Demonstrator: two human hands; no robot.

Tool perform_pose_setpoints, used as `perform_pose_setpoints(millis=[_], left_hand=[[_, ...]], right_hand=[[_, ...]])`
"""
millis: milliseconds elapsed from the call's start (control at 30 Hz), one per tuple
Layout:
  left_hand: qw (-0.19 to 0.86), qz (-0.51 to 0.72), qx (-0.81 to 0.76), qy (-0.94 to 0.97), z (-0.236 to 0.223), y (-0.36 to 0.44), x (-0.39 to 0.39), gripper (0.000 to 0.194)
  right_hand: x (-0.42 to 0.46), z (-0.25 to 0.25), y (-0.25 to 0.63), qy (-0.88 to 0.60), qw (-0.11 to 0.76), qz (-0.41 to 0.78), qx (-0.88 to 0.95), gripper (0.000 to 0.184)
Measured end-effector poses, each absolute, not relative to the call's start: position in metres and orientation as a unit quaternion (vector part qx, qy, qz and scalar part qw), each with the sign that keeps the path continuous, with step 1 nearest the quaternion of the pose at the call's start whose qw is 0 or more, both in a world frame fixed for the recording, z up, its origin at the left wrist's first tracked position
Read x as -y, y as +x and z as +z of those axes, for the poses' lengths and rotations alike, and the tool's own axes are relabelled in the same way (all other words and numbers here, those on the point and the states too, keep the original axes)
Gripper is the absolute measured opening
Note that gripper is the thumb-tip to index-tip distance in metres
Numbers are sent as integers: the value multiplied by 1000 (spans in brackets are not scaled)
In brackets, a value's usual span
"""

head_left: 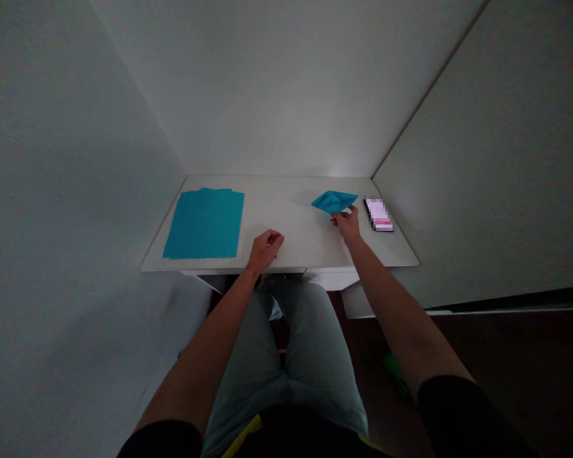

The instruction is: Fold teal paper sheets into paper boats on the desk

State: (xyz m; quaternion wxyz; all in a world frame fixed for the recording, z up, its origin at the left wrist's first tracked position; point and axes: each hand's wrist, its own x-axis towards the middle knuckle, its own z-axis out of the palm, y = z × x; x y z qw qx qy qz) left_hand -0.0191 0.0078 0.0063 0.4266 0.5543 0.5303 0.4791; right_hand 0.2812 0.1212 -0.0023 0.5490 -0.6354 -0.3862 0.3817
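A folded blue paper boat point(334, 201) sits on the white table point(286, 210) toward the back right. My right hand point(346, 224) pinches its near edge with thumb and fingers. My left hand point(265, 247) rests near the table's front edge, fingers curled in loosely, with nothing visible in it. A stack of flat blue paper sheets point(205, 222) lies on the left part of the table, apart from both hands.
A phone point(379, 214) with a lit screen lies just right of the boat. White walls close in the table on the left, back and right. My legs are under the front edge.
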Motion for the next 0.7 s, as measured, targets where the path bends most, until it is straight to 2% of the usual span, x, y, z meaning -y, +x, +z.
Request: perform_pose_setpoints(millis=[167, 267, 367, 467, 567, 700], left_hand=[[413, 474, -535, 565, 9, -19, -7, 35], [412, 474, -535, 565, 11, -19, -6, 35], [416, 476, -537, 559, 11, -18, -6, 35], [417, 476, -543, 552, 11, -18, -5, 36], [419, 474, -543, 552, 10, -19, -6, 36], [427, 481, -542, 540, 5, -17, -8, 36]], right_hand=[[-146, -4, 294, -680, 544, 301, 388, 74], [-155, 0, 304, -731, 508, 243, 385, 79], [-144, -1, 303, -740, 461, 173, 457, 61], [-123, -2, 289, -716, 426, 170, 527, 41], [-98, 0, 266, -718, 382, 175, 555, 33], [-69, 5, 238, -663, 262, 160, 683, 23]])
